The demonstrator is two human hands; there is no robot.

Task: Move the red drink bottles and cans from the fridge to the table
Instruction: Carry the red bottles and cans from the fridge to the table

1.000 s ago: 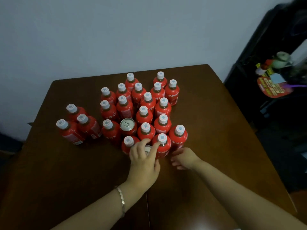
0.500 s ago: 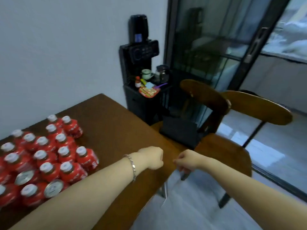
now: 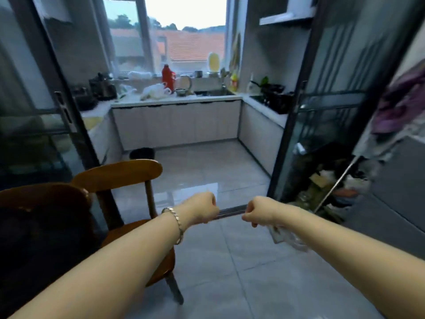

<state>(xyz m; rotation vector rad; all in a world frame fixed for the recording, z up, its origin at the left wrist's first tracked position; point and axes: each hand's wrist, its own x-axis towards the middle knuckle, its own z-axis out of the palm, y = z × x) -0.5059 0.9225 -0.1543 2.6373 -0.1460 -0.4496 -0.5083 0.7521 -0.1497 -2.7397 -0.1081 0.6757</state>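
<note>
A: Far left?
B: Dark glass sliding door [image 3: 34, 125], then two wooden chairs [image 3: 119, 173] at lower left, blurred.

A: Left hand?
B: Left hand [image 3: 202, 211] out in front over the tiled floor [image 3: 230, 261], curled into a loose fist, nothing seen in it. Silver bracelet [image 3: 176, 223] on that wrist.

A: Centre background?
B: Kitchen through the doorway. White counter [image 3: 174, 101] under a window [image 3: 184, 33], cluttered. A tall red bottle [image 3: 167, 77] stands on it near the sill; looks like some other container, can't tell whether it's a drink. Small dark bin [image 3: 142, 153] on the floor below the cabinets.

A: Right hand?
B: Right hand [image 3: 258, 211] just beside the left, not touching, also a closed fist. Something clear and crinkly [image 3: 287, 238] hangs under the wrist; too blurred to tell what it is, or whether the hand grips it.

A: Task items?
B: No red drink bottles or cans, fridge or table identifiable in view.

A: Far right?
B: Second dark door frame [image 3: 296, 100], messy shelving [image 3: 333, 180] behind it, purple cloth [image 3: 400, 104] hanging above.
</note>
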